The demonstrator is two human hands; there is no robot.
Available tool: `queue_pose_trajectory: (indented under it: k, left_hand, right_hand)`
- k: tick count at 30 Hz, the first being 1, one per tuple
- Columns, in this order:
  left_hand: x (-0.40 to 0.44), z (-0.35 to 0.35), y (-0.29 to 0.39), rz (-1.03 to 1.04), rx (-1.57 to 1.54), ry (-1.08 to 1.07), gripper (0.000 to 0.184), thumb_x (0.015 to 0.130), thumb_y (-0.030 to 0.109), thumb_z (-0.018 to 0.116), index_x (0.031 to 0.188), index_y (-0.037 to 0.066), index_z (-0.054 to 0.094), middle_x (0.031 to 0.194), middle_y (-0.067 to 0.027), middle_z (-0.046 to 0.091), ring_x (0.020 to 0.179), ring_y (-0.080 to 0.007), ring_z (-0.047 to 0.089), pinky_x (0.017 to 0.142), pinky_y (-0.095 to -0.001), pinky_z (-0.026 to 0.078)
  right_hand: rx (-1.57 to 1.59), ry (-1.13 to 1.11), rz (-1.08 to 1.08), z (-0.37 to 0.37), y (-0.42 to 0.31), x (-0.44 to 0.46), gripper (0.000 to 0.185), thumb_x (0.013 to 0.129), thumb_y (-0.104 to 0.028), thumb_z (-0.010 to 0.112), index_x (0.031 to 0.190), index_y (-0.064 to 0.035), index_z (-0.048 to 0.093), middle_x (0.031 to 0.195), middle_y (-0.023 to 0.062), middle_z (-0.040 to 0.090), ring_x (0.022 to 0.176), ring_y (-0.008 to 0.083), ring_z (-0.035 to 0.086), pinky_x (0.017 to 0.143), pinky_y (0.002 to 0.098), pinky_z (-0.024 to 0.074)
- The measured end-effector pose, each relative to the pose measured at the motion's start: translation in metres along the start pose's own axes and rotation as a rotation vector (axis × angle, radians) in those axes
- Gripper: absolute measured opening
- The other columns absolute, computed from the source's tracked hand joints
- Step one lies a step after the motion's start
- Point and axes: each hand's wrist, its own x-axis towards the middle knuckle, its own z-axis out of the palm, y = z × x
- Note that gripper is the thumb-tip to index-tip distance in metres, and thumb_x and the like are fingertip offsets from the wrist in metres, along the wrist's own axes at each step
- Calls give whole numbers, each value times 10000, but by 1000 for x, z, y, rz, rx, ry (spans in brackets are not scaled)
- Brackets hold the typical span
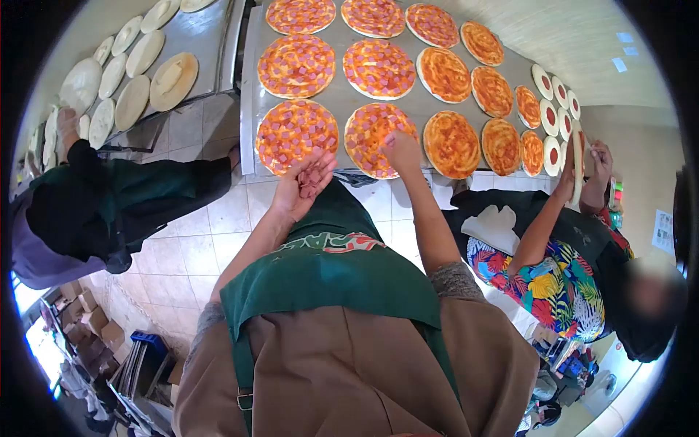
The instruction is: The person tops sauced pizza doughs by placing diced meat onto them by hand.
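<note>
My left hand point(304, 183) is cupped palm up at the table's near edge, holding a small heap of diced ham point(312, 182). My right hand point(401, 152) has its fingers drawn together over the right side of a pizza point(368, 135) in the front row; whatever they pinch is hidden. That pizza has red sauce, and ham cubes lie on part of it. On its left is a pizza point(297, 135) covered more evenly with ham. To its right lies a pizza base point(451, 142) with sauce and no ham.
More pizzas point(378, 67) stand in rows on the metal table point(251, 87). Small bases with red dots of sauce point(551, 156) lie at the right. A co-worker there point(561, 269) holds a base on edge. At left, another person point(109, 204) reaches toward plain dough rounds point(145, 54).
</note>
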Motion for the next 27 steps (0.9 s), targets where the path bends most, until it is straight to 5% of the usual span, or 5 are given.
queue_pose_trajectory:
  k: [6, 9, 16, 22, 27]
  left_hand:
    - [3, -1, -4, -31, -11, -92, 389, 972, 241, 410, 1286, 26, 487, 1283, -134, 549, 1187, -222, 536, 1001, -347, 434]
    - [4, -4, -8, -40, -5, -82, 354, 986, 273, 392, 1211, 36, 529, 1187, -107, 596, 1110, -194, 573, 962, -351, 458]
    - [7, -15, -10, -78, -9, -165, 352, 1001, 316, 363, 1154, 57, 546, 1071, -65, 624, 998, -166, 604, 898, -335, 481]
    - [1, 0, -9, -31, -27, -93, 369, 992, 247, 358, 1238, 10, 498, 1174, -119, 598, 1084, -212, 583, 970, -351, 459]
    - [1, 4, -6, -8, -5, -67, 420, 994, 242, 334, 1288, -28, 464, 1225, -146, 583, 1163, -227, 553, 1015, -346, 430]
  right_hand:
    - [604, -165, -266, -44, -114, -42, 165, 760, -130, 669, 898, -41, 658, 891, 110, 621, 782, 275, 630, 693, 382, 497]
    - [416, -108, -601, -43, -137, -49, 182, 745, -132, 671, 912, -60, 660, 860, 87, 604, 846, 265, 602, 738, 383, 479]
    - [193, -61, -644, -40, -141, -51, 116, 724, -111, 678, 803, -49, 621, 840, 88, 609, 806, 262, 592, 729, 387, 482]
    - [1181, -372, -119, -34, -123, -49, 131, 824, -72, 683, 830, -11, 568, 795, 80, 642, 638, 149, 609, 581, 268, 487]
    - [1163, -350, 165, -77, -84, -37, 179, 820, -99, 708, 938, -17, 601, 847, 75, 667, 712, 117, 633, 618, 238, 507]
